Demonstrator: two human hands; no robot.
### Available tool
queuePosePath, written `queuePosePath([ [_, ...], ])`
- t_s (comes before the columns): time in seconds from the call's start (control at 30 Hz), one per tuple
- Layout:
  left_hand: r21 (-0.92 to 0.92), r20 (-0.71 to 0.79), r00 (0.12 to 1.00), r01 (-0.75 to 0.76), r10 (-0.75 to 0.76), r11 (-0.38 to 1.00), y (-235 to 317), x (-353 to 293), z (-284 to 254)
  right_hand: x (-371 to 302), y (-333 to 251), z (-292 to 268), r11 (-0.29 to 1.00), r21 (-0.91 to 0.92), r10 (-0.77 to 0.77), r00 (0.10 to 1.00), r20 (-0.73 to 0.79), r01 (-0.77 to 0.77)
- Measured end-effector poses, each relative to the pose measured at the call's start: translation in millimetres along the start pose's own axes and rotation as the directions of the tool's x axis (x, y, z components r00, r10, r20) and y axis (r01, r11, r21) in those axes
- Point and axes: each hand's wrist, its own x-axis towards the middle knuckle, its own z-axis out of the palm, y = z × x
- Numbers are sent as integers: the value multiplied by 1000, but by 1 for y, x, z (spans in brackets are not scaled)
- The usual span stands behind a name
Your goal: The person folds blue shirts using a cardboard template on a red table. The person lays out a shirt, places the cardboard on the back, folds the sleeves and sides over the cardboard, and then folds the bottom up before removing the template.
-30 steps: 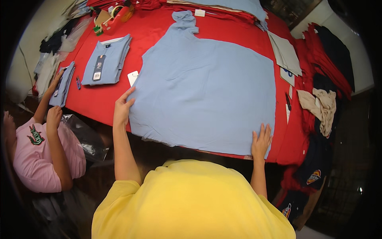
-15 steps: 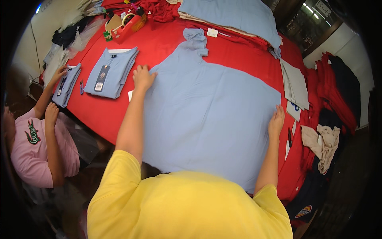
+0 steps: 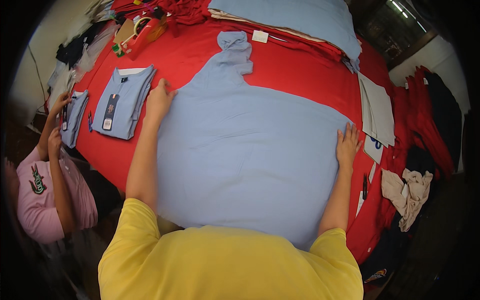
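A light-blue shirt point(image 3: 250, 155) lies spread out before me on the red-covered table point(image 3: 295, 70). Its sleeve is bunched and curled at the far end. My left hand point(image 3: 159, 101) is closed at the shirt's left edge, with the thumb on the cloth and the fingers bent. At the opposite edge, my right hand point(image 3: 347, 146) rests flat on the fabric with its fingers spread. To the left of my left hand sits a folded light-blue shirt point(image 3: 132, 92) with a dark hang tag point(image 3: 110, 112).
At the left, a person in a pink shirt point(image 3: 57, 200) handles another folded blue shirt point(image 3: 75, 122). A red tape dispenser point(image 3: 142, 37) stands far left. Stacked blue cloth point(image 3: 285, 15) lies at the back. Grey sheets point(image 3: 377, 107), a black pen point(image 3: 365, 187) and a beige garment point(image 3: 412, 195) are right.
My right hand has flattened and its fingers have spread at the shirt's edge. Creases across the shirt's middle have shifted. The view has moved slightly, and the other person's hands are nearer the small folded shirt.
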Motion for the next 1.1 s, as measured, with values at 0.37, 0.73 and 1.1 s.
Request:
queuePosePath([
  [0.37, 133, -237, 911, -313, 337, 940, 16, -118, 48, -6, -26, -9, 999, 33, -35, 997, 76, 33],
  [0.73, 226, 153, 956, 214, -252, 950, -67, -206, -77, -77, -82, -53, 965, 137, -229, 972, 43, 222],
  [1.1, -520, -29, 949, 255, -315, 815, -84, -192, -42, -146, -215, -66, 731, 283, -653, 757, 26, 621],
])
